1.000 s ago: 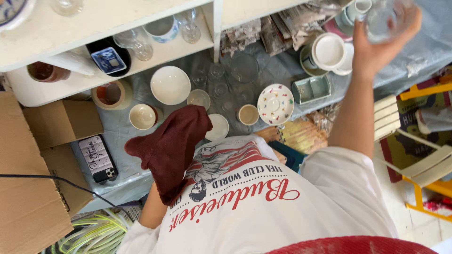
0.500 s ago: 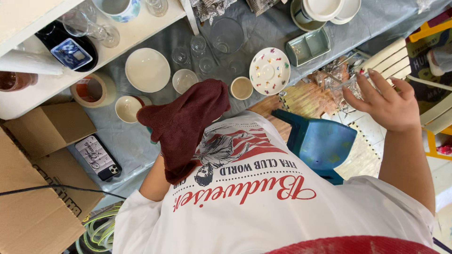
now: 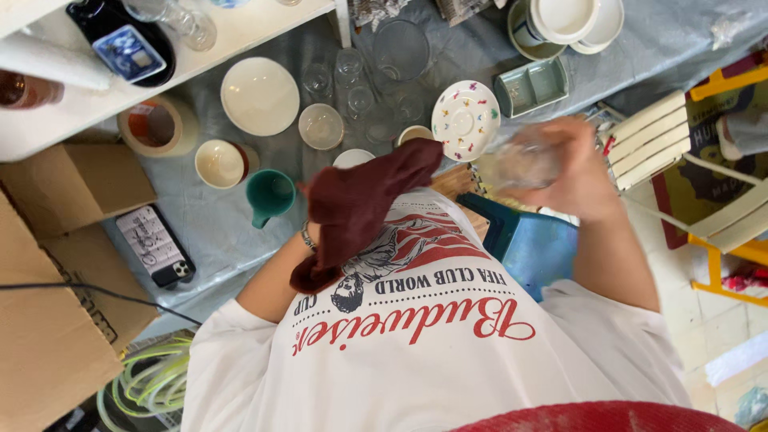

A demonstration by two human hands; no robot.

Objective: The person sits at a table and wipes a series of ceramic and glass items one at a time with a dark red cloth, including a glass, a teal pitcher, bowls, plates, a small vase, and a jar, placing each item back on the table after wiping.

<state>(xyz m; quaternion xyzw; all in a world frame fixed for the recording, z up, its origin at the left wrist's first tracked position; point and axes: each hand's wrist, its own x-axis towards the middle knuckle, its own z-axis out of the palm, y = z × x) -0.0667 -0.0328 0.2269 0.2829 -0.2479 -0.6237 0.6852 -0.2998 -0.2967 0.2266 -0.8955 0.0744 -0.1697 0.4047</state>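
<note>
My right hand (image 3: 574,172) is shut on a clear glass (image 3: 520,164), blurred by motion, in front of my chest. A dark red cloth (image 3: 360,200) is draped over my left hand (image 3: 314,234), which grips it; only the wrist with a bracelet shows. Cloth and glass are close together, about a hand's width apart. Just beyond them on a grey sheet (image 3: 216,232) lie a white plate with coloured dots (image 3: 466,118), a small cup (image 3: 414,134) and several clear glasses (image 3: 352,80).
On the sheet stand a green mug (image 3: 269,194), cream bowls (image 3: 258,94), a tape roll (image 3: 150,126) and a phone (image 3: 156,246). A white shelf (image 3: 240,36) runs along the top left, cardboard boxes (image 3: 56,320) sit left, a blue stool (image 3: 528,244) and yellow chair (image 3: 720,200) right.
My right hand came down from the upper right with a glass and swung in toward the cloth. The view shifted, bringing the green mug into sight.
</note>
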